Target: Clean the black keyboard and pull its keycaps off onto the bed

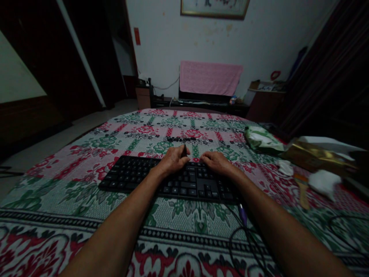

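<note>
A black computer keyboard lies across the patterned cloth in front of me. My left hand is over its far edge near the middle, fingers closed around a small, thin dark piece that sticks up past the thumb; its kind is unclear. At the keyboard's far edge, further right, my right hand has its fingers curled in toward the thumb. What is between those fingertips, if anything, cannot be made out. Beyond both hands, several small black pieces form a row on the cloth.
A black cable with a purple plug loops by my right forearm. Right of it lie a brush, crumpled white tissue, a gold box and a green tissue pack. A pink towel hangs beyond the table.
</note>
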A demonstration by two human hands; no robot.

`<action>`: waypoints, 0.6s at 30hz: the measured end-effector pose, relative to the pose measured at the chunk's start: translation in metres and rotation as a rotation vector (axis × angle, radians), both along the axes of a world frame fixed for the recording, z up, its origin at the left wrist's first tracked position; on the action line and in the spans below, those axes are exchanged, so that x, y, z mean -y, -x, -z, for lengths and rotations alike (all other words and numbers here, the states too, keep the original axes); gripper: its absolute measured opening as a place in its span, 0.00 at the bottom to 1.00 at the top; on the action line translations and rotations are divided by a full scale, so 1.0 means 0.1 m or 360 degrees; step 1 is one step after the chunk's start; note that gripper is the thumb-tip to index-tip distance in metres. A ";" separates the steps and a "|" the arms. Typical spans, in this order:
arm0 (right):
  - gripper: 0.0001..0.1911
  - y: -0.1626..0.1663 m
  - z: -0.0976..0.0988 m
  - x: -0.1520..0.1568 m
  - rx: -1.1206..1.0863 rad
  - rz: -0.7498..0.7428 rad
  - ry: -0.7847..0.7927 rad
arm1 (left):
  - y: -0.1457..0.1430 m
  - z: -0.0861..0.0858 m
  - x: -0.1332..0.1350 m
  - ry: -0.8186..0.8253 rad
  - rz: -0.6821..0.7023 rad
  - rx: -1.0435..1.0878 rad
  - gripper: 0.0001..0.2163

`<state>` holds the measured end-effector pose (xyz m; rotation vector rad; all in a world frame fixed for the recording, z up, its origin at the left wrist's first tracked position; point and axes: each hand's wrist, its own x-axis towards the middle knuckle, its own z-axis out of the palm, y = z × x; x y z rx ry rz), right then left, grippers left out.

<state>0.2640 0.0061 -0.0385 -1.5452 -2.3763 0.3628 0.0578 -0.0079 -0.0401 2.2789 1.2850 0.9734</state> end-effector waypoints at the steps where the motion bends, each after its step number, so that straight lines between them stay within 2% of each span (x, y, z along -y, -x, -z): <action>1: 0.14 0.00 0.00 0.00 -0.0005 0.0003 0.0002 | 0.00 0.01 -0.02 0.0020 -0.0017 0.0038 0.08; 10: 0.14 -0.03 0.02 -0.03 -0.0133 -0.0062 0.0000 | 0.02 0.15 -0.09 0.0184 -0.0096 0.0411 0.10; 15: 0.12 0.02 0.00 0.02 -0.0383 -0.0276 -0.0020 | -0.03 0.12 -0.06 0.0181 -0.0123 0.0433 0.11; 18: 0.12 0.07 0.01 0.05 -0.0483 -0.0404 0.0070 | -0.06 0.08 -0.03 0.0205 -0.0109 0.0443 0.10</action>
